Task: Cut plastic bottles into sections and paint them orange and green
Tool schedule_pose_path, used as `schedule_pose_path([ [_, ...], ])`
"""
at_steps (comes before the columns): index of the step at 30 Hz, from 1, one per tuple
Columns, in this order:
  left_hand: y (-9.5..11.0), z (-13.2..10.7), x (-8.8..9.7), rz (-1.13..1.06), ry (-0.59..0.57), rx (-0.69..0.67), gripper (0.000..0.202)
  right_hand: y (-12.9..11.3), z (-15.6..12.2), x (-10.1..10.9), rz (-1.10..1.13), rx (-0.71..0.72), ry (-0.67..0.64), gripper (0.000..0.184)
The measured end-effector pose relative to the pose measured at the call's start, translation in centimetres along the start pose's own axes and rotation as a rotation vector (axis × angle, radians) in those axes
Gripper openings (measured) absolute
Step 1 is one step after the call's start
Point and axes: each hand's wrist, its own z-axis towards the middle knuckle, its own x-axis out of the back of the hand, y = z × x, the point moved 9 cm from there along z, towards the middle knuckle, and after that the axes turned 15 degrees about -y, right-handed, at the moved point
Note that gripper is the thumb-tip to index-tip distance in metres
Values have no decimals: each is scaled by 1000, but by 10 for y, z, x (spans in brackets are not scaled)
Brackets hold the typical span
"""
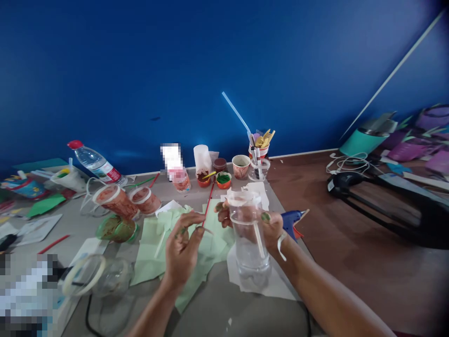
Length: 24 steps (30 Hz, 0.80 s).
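Observation:
My right hand (pixel 270 229) is wrapped round a clear plastic cup (pixel 249 234) that stands upright on white paper (pixel 270 285), with a white straw inside it. My left hand (pixel 182 245) is closed in a pinch on a thin red stick (pixel 209 202), which slants up towards the paint pots. Both hands have green paint on the fingertips. Under the left hand lie several pale green paper pieces (pixel 154 252). A blue glue gun (pixel 291 219) lies just right of my right hand.
Small pots of green paint (pixel 223 179) and brown paint (pixel 203 178), a paper cup (pixel 241 166) and a cup of tools (pixel 259 145) stand at the back. A water bottle (pixel 94 163) lies left, painted cups (pixel 117 200) beside it. A clear container (pixel 105 276) sits front left.

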Motion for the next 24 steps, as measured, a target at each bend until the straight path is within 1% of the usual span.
schedule_pose_path([
  [2,-1,-1,-10,-42,-40,-7,16,13,1,-15,149,-80,-114,68],
  [4,-8,-3,-13,-123,-16,26,33,20,2,-37,326,-145,-274,70],
  [6,-17,-3,-15,-197,-8,81,53,17,2,-57,477,-154,-416,73],
  [7,-21,-3,-17,-226,-26,109,60,14,1,-65,539,-148,-474,73],
  [9,-26,-4,-23,-276,-86,154,68,11,0,-75,624,-146,-543,71],
  [11,-28,-4,-27,-305,-120,168,69,13,-1,-78,664,-175,-551,65],
  [15,-29,-4,-29,-331,-127,160,68,21,-3,-76,711,-216,-491,62],
  [18,-28,-4,-33,-334,-146,161,72,28,-5,-76,697,-255,-461,60],
  [21,-23,-4,-33,-310,-128,128,77,33,-7,-74,657,-296,-425,58],
  [24,-19,-4,-27,-301,-94,86,72,32,-8,-69,638,-303,-385,58],
])
